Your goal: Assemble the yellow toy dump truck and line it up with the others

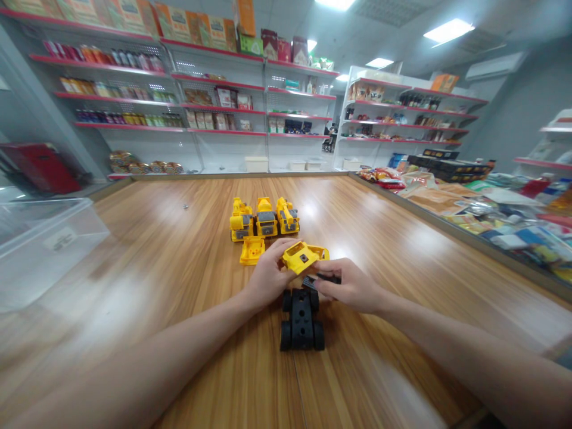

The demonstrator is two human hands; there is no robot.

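My left hand (pixel 269 275) is closed on a yellow toy truck body part (pixel 298 257), lifted above the table. My right hand (pixel 351 285) pinches a dark grey plastic piece (pixel 311 282) just under the yellow part, with its fingertips near that part's right side. Below both hands, a black toy truck chassis (pixel 302 322) with several wheels lies on the wood. A yellow truck bed (pixel 252 251) rests just beyond my left hand. Behind it stand three yellow toy construction trucks (pixel 266 218) in a row.
The wooden table (pixel 179 256) has a raised dark edge. At the left stands a clear plastic bin (pixel 40 250). Packaged goods (pixel 496 202) are heaped beyond the right edge. Stocked shelves (pixel 218 110) line the back, and a tiny grey bit (pixel 186 206) lies at the table's far left.
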